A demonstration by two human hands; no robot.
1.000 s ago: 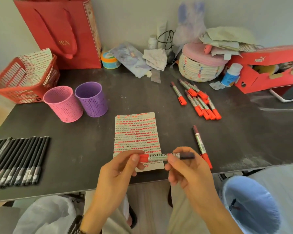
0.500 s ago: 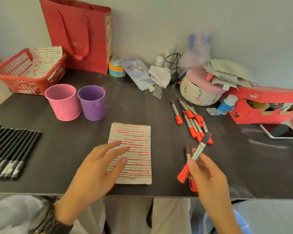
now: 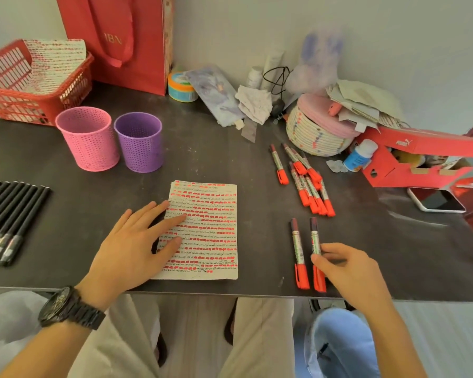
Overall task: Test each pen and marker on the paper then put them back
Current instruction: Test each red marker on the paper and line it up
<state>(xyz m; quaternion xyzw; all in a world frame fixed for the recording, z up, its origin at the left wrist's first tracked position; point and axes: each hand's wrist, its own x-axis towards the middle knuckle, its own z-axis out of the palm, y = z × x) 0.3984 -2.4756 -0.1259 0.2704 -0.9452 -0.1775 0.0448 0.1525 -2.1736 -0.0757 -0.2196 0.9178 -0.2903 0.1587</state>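
Since my right hand works at the very front of the dark matte table, I log that zone first. Its thumb and forefinger touch the barrel of a slim orange-capped marker with a printed white body, which lies flat on the table. I cannot tell whether they pinch it or have let it go. Just beside it, parallel, lies a twin marker. Both caps point at the front edge and end near it. Risk one: a careless withdrawal of the fingers could roll either marker off the edge.

My left hand lies flat, fingers spread, pressing the left margin of the white sheet of paper covered in rows of orange dashes. Risk two: the sheet is almost full, with only a bare strip at its near end, so a fresh test stroke could be lost among the others.

Farther out, a loose heap of identical markers lies apart from the near pair. Risk three: position alone separates the groups, so a nudge could mix tested with untested. At far left lies a row of slim black pens. Behind it, the pink perforated cup and purple perforated cup stand side by side. No pen shows above either rim, so the putting back is not yet done.
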